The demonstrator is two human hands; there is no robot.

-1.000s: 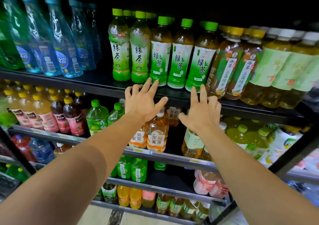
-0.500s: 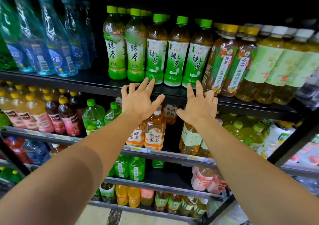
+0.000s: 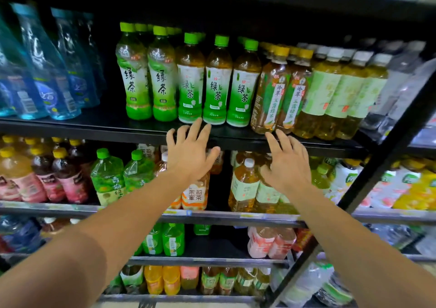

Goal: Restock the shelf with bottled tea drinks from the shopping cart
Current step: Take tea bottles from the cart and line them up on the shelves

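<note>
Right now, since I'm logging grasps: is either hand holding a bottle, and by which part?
Nothing is held. The left hand and right hand are open at the shelf edge, below the green tea bottles.

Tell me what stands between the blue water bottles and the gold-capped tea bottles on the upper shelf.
In the head view, five green-capped green tea bottles stand in a front row between the blue water bottles and the gold-capped tea bottles, with a bare gap of shelf beside the blue ones.

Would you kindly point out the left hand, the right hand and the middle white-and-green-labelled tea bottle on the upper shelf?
left hand (image 3: 191,153), head view, back of the hand.
right hand (image 3: 286,162), head view, back of the hand.
middle green tea bottle (image 3: 217,90), head view, on its label.
</note>
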